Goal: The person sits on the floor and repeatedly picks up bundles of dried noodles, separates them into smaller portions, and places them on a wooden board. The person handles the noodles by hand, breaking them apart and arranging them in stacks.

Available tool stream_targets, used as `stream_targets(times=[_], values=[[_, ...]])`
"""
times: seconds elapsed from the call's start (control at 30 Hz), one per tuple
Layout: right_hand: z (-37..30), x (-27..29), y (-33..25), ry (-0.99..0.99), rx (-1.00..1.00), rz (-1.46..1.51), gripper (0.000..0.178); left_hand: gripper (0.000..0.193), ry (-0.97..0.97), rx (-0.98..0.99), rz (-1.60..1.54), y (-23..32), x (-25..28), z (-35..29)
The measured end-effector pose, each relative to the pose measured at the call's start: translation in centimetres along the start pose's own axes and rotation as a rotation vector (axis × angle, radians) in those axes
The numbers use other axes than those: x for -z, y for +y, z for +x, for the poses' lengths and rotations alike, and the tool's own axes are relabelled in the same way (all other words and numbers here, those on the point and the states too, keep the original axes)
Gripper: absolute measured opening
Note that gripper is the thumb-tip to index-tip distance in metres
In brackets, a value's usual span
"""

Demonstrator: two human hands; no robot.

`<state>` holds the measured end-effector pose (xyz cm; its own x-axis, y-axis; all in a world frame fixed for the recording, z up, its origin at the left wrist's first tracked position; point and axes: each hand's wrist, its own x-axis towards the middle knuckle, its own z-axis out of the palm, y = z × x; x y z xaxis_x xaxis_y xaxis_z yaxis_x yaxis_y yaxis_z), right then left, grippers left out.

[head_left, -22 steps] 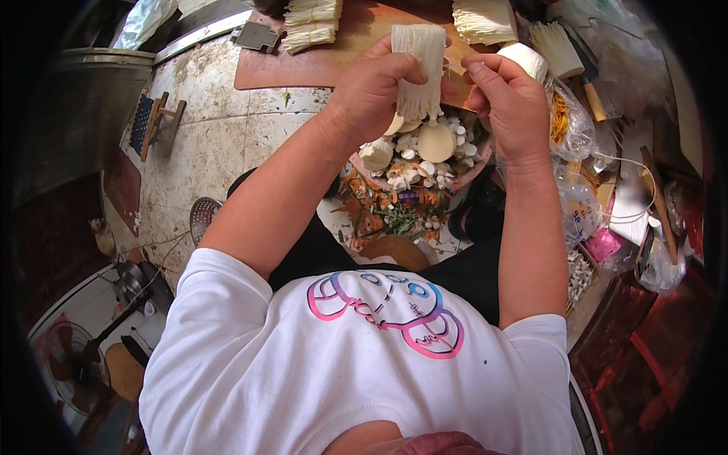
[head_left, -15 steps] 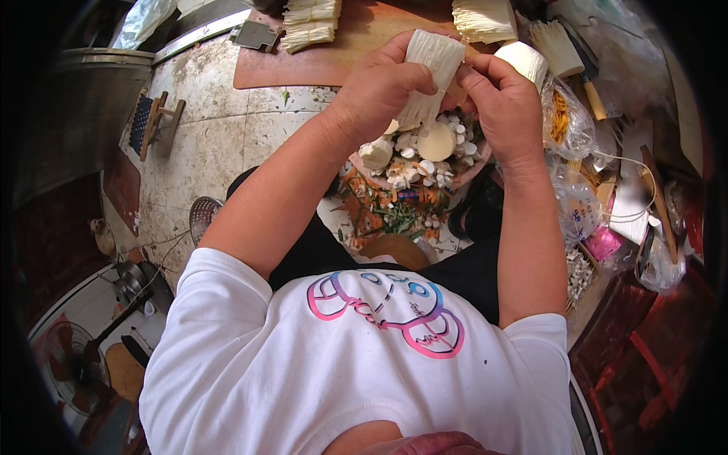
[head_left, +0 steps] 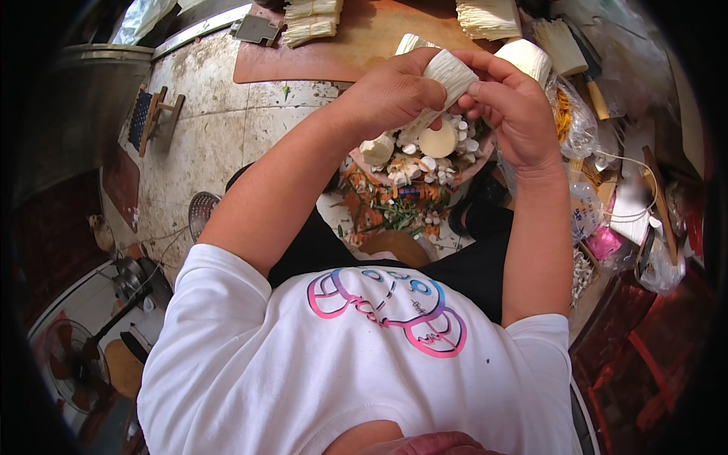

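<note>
My left hand (head_left: 402, 91) is wrapped round a pale bunch of enoki mushrooms (head_left: 453, 74), its thumb across the stems. At the bunch's right edge, the thumb and fingers of my right hand (head_left: 518, 114) are closed on it. Another pale piece (head_left: 413, 44) shows just beyond my left knuckles; whether it belongs to the same bunch, I cannot tell. Below both hands is a pinkish tub (head_left: 479, 164) with cut white mushroom bits and a round pale root end (head_left: 437, 139). My fingers partly hide the tub's far side.
An orange-brown board (head_left: 379, 38) lies ahead, with enoki bundles (head_left: 312, 20) at its far left and more enoki (head_left: 489, 19) at the right. A wooden-handled knife (head_left: 597, 98) and plastic bags (head_left: 578, 125) are on the right. Vegetable scraps (head_left: 394, 212) litter the floor below the tub.
The enoki bunch has tilted and dropped slightly, now showing shorter between my hands. My right hand has shifted a little right and downward, its fingers still at the bunch.
</note>
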<state>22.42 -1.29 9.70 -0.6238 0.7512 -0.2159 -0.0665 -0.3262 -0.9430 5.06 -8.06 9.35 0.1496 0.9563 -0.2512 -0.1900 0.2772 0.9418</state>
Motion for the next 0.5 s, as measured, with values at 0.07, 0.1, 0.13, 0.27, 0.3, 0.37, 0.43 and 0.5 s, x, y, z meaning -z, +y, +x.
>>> stream_targets(times=[0.07,0.1,0.13,0.27,0.3,0.37,0.43,0.5], values=[[0.0,-0.1,0.2,0.003,0.001,-0.042,0.031,0.043,0.009,-0.024,0.083,-0.4,0.2,0.1],[0.0,-0.2,0.3,0.016,-0.011,-0.065,0.031,0.043,0.018,0.003,0.088,-0.4,0.2,0.1],[0.0,-0.4,0.3,0.029,-0.023,-0.088,0.031,0.043,0.027,0.029,0.093,-0.2,0.0,0.0],[0.1,-0.5,0.3,0.071,0.004,-0.112,0.027,0.036,0.036,0.13,-0.077,1.1,-0.3,-0.4],[0.1,-0.6,0.3,0.093,0.014,-0.108,0.025,0.033,0.048,0.057,0.029,0.9,-0.3,-0.4],[0.2,-1.1,0.6,0.137,0.033,-0.099,0.021,0.026,0.072,-0.088,0.242,-0.2,-0.5,-0.3],[0.4,-1.6,1.1,0.191,0.055,-0.075,0.018,0.022,0.128,-0.149,0.432,-1.3,-0.6,0.0],[0.6,-1.9,1.4,0.237,0.076,-0.072,0.016,0.02,0.191,-0.216,0.587,-2.0,-0.7,0.4]])
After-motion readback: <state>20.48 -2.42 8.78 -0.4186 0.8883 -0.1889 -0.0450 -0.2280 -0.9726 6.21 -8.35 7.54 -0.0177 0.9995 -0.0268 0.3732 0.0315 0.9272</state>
